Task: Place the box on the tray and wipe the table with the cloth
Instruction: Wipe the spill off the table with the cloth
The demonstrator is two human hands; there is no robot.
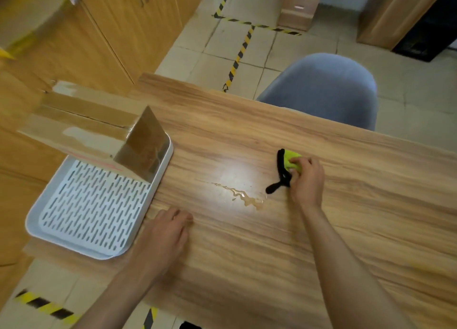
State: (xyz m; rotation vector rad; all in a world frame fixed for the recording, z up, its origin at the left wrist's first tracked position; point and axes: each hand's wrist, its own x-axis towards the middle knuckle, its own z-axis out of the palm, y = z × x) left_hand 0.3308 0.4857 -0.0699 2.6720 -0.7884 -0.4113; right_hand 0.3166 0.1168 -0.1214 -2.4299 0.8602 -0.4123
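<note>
Cardboard box already sits on the tray. Our right hand grips the cloth; our left hand rests flat, empty. A hasty sweep could smear the spill toward the table edge.

box brown | tray white, slotted | cloth yellow-green, black trim | table woodgrain

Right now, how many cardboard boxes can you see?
2. One cardboard box sits on the white tray at the table's left end; another box, blurred, shows at top left. Others may be hidden.
</note>
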